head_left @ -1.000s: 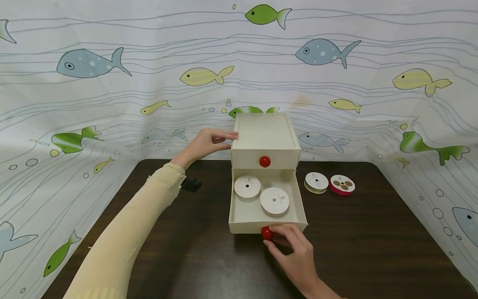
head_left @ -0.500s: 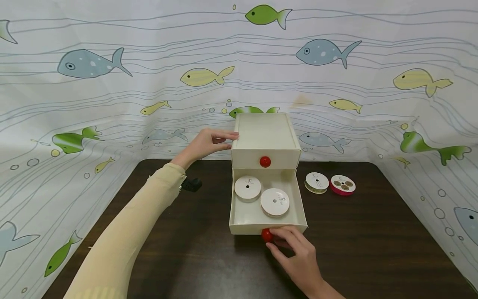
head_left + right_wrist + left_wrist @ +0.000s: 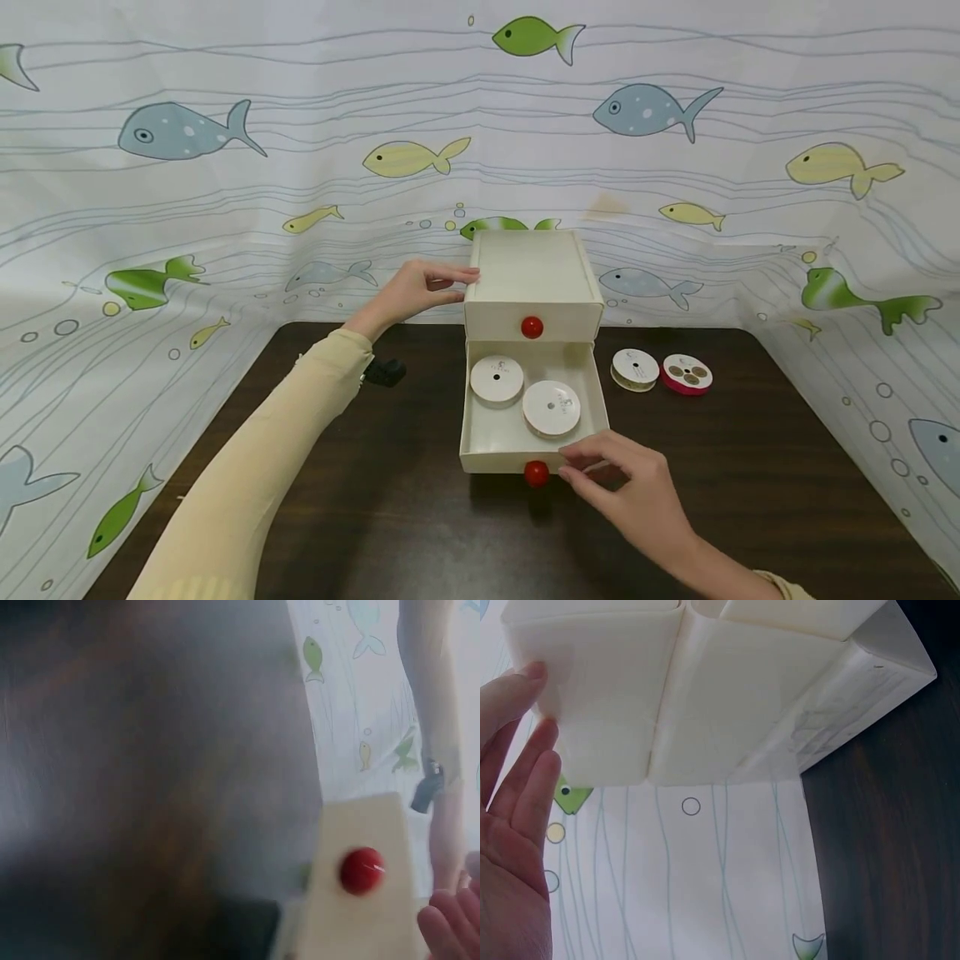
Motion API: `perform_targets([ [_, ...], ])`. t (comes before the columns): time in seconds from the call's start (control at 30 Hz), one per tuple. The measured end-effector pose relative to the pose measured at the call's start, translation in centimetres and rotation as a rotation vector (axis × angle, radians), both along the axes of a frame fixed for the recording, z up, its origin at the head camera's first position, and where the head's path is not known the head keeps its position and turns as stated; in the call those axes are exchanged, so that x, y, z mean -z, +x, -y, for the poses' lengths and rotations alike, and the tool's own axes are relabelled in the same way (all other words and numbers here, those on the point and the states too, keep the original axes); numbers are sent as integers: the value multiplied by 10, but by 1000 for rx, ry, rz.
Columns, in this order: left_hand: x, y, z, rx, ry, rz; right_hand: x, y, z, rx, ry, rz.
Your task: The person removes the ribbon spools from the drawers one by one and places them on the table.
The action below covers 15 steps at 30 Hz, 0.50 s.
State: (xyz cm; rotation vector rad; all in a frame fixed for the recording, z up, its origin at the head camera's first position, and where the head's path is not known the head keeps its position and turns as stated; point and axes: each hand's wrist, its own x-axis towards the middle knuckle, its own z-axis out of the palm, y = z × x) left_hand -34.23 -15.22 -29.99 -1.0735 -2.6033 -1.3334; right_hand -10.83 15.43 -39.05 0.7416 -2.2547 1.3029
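Observation:
A small cream two-drawer cabinet [image 3: 534, 267] stands at the back of the table. Its upper drawer is closed, while the lower drawer [image 3: 495, 433] is pulled out. Inside lie two white ribbon spools, one at the left [image 3: 497, 367] and one nearer the front [image 3: 552, 408]. My left hand [image 3: 412, 292] rests its extended fingertips on the cabinet's upper left side, seen also in the left wrist view as fingers [image 3: 536, 784] against the panel. My right hand [image 3: 637, 492] is just right of the lower drawer's red knob [image 3: 536, 473], apart from it, holding nothing. In the right wrist view the knob [image 3: 362, 871] shows free of fingers.
Right of the cabinet, two more ribbon spools lie side by side on the dark table [image 3: 375, 517]: a white-topped one [image 3: 636, 367] and one with a pink edge [image 3: 687, 375]. A fish-patterned sheet [image 3: 300, 150] encloses the back and sides.
My right hand has let go of the lower drawer's red knob and moved right. The drawer stays pulled out, and my left hand keeps its place on the cabinet.

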Motion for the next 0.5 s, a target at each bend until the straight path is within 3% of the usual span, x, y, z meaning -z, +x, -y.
perform_targets([
  [0.13, 0, 1, 2, -1, -2, 3, -30, -18, -5, -66, 149, 43],
  [0.3, 0, 0, 2, 4, -10, 4, -64, -53, -3, -167, 457, 75],
  [0.5, 0, 0, 0, 9, 0, 10, -89, -96, 14, -300, 731, 169],
])
